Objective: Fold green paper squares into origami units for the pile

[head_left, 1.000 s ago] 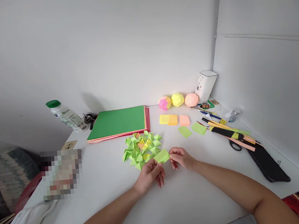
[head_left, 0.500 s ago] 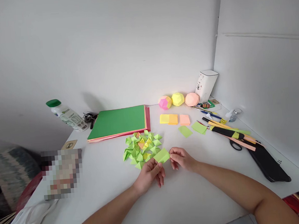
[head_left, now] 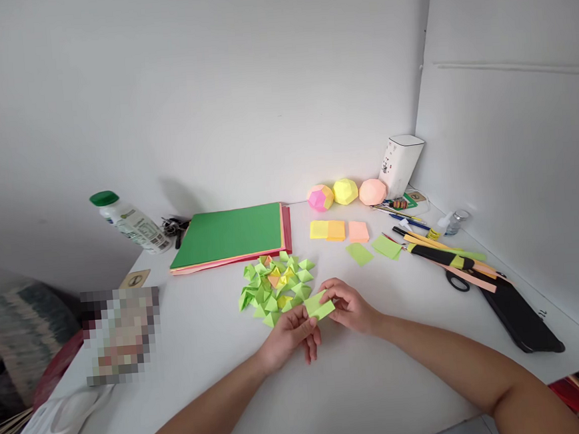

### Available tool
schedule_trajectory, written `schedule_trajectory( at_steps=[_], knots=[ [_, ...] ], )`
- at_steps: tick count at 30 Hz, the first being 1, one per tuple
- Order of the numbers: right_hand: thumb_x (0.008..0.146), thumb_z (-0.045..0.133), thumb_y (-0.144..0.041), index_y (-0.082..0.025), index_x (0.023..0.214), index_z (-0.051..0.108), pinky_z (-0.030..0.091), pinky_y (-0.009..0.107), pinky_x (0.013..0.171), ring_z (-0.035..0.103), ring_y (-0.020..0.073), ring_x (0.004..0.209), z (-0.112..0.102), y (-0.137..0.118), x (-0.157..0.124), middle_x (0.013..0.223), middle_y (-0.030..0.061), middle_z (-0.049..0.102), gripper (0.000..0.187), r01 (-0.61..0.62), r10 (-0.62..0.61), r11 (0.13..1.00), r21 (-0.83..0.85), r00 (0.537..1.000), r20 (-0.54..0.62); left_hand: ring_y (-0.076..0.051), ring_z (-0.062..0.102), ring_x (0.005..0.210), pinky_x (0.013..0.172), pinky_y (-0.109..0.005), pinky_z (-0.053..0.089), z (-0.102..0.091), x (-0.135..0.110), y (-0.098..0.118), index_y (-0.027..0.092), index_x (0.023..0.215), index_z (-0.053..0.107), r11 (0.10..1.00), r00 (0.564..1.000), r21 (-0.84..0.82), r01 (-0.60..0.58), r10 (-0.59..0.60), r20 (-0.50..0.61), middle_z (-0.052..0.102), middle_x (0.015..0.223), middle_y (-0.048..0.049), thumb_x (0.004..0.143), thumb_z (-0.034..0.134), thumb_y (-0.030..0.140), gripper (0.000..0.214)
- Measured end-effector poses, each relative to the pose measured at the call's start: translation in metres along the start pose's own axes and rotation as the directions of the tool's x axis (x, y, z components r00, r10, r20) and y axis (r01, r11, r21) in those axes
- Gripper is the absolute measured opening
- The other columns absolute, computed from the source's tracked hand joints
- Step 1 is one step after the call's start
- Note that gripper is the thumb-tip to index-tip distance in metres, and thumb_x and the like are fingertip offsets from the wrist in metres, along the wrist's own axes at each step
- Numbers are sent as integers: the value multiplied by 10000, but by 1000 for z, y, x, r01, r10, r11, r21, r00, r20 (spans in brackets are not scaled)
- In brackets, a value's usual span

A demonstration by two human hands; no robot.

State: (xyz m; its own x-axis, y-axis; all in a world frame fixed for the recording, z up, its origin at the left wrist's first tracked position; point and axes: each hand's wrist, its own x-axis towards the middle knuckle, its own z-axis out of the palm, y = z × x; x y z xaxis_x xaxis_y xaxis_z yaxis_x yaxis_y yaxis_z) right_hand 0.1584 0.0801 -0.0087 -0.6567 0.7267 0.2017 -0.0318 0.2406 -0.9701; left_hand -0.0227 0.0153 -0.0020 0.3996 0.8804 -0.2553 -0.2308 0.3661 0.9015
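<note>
Between my hands, above the white table, is a light green paper slip with a crease along it. My left hand pinches its left end between thumb and fingers. On the right side, my right hand has its fingers on the slip's upper right edge. Just beyond my left hand lies a pile of folded paper pieces, mostly green with a few yellow and orange ones. Two loose green sheets lie farther off, near yellow and orange sticky notes and a pink pad.
A stack of coloured paper lies at the back left beside a white bottle. Three faceted paper balls stand along the wall. To the right are a cutter, scissors, pens and a black case.
My right hand has shifted left and its fingers now overlap the slip's right part. The slip has tilted a little. My left hand stays nearly in place.
</note>
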Motion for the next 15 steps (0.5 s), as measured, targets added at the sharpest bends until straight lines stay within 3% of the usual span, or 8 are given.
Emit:
schedule_trajectory(
  at_steps=[4, 7, 11, 15],
  knots=[
    [806, 577, -326, -177, 841, 556, 420, 221, 504, 478, 57, 580, -1, 0, 1, 1149, 81, 427, 155, -46, 46, 998, 48, 999, -13, -135, 624, 518, 408, -237, 479, 3, 0, 1, 148, 881, 484, 999, 994, -18, -35, 33, -99, 643, 814, -60, 776, 595, 422, 313],
    [812, 565, -376, -169, 889, 560, 418, 221, 513, 486, 84, 611, -2, -1, 0, 1004, 61, 501, 221, -119, 118, 989, 89, 993, 14, -162, 650, 632, 461, -267, 515, 5, 0, 3, 178, 1128, 439, 998, 982, -45, -32, 23, -187, 612, 956, -77, 744, 633, 418, 493],
    [813, 567, -383, -141, 783, 562, 311, 207, 480, 346, 71, 523, -3, -1, 0, 626, -31, 422, 245, -170, 167, 982, 82, 985, 50, -149, 615, 554, 437, -246, 491, 3, 0, 2, 138, 1069, 494, 1000, 989, -13, -11, 9, -146, 617, 681, -20, 748, 626, 429, 453],
    [819, 558, -374, -136, 734, 557, 271, 226, 498, 331, 83, 547, -4, -2, 0, 598, -31, 392, 253, -169, 161, 982, 85, 983, 92, -126, 570, 473, 399, -204, 449, 2, 1, 1, 129, 948, 528, 999, 995, 36, -10, 13, -96, 600, 529, -5, 788, 573, 447, 359]
  ],
)
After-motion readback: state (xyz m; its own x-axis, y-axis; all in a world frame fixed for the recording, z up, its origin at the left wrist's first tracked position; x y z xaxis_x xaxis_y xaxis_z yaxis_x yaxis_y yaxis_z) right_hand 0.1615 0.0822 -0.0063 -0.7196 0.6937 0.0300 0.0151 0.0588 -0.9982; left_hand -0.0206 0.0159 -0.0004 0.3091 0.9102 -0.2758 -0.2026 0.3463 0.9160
